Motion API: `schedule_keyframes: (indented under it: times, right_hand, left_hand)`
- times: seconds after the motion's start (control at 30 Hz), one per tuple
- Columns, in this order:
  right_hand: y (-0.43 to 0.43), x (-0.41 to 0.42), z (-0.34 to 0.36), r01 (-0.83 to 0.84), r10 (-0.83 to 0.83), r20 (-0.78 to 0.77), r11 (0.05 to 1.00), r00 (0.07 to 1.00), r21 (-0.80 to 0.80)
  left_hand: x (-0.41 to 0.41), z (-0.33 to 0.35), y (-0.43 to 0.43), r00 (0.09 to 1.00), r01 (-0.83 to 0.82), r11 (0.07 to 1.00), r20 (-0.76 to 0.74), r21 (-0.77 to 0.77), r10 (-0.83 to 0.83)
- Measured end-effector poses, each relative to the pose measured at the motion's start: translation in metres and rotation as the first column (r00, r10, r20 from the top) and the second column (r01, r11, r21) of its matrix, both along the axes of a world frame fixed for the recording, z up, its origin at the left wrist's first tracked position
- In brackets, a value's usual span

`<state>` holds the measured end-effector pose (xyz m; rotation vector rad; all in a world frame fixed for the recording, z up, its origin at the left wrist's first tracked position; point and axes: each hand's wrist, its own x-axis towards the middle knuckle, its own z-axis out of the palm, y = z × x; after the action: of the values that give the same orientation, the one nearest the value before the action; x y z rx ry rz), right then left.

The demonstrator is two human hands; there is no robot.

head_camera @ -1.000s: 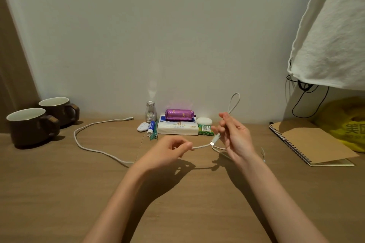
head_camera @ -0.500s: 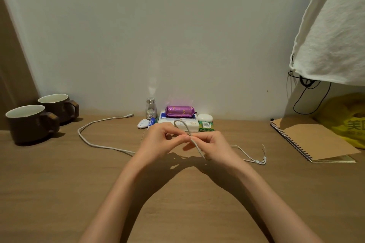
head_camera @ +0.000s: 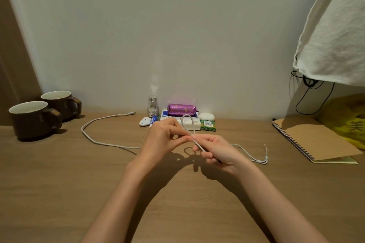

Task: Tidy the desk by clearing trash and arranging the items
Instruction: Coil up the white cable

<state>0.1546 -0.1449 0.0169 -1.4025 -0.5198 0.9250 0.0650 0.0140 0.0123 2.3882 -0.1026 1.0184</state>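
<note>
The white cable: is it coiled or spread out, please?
Mostly spread: white cable loops once between left hand and right hand; rest trails over the desk.

**Desk top: positions of items**

Two brown ceramic mugs [head_camera: 32, 119] stand at far left on the wooden desk [head_camera: 59, 183], one behind the other. The white charging cable [head_camera: 102, 140] loops right of them to the left hand [head_camera: 164, 140] and right hand [head_camera: 217, 152] at centre, then trails rightward. Behind the hands, along the wall: a small glass bottle [head_camera: 153, 106], a white tissue pack [head_camera: 195, 125] bearing a purple foil packet [head_camera: 181, 109], and a white oval case [head_camera: 206, 117] behind green batteries [head_camera: 208, 126]. A spiral-bound kraft notebook [head_camera: 316, 140] lies right, before a yellow plastic bag [head_camera: 347, 116].
</note>
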Motion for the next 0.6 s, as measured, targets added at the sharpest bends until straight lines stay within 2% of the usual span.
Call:
schedule_keyframes:
  times: [0.07,0.13,0.23,0.4,0.53,0.6]
  right_hand:
    - [0.001,0.001,0.000,0.006,-0.004,0.080,1.000,0.997,-0.019]
    - [0.000,0.002,0.002,0.039,-0.024,0.227,0.997,0.974,-0.061]
    - [-0.005,0.005,0.005,0.064,-0.020,0.393,0.993,0.919,-0.098]
    - [-0.010,0.007,0.007,0.045,0.078,0.534,0.976,0.842,-0.213]
    - [-0.011,0.010,0.009,0.005,0.146,0.576,0.968,0.805,-0.251]
    - [-0.012,0.009,0.012,-0.051,0.199,0.606,0.966,0.771,-0.252]
  left_hand:
    - [-0.001,0.002,-0.001,1.000,-0.005,1.000,0.028,0.020,0.004]
    - [-0.003,0.004,0.001,0.997,-0.028,1.000,0.070,-0.014,0.029]
    - [-0.002,0.002,0.006,0.997,-0.059,0.997,0.037,-0.049,0.061]
    - [-0.002,-0.005,0.005,0.971,-0.125,0.957,-0.168,0.260,0.172]
    - [-0.002,-0.009,0.009,0.972,-0.103,0.937,-0.167,0.334,0.167]
    - [-0.001,-0.011,0.012,0.977,-0.096,0.942,-0.153,0.322,0.152]
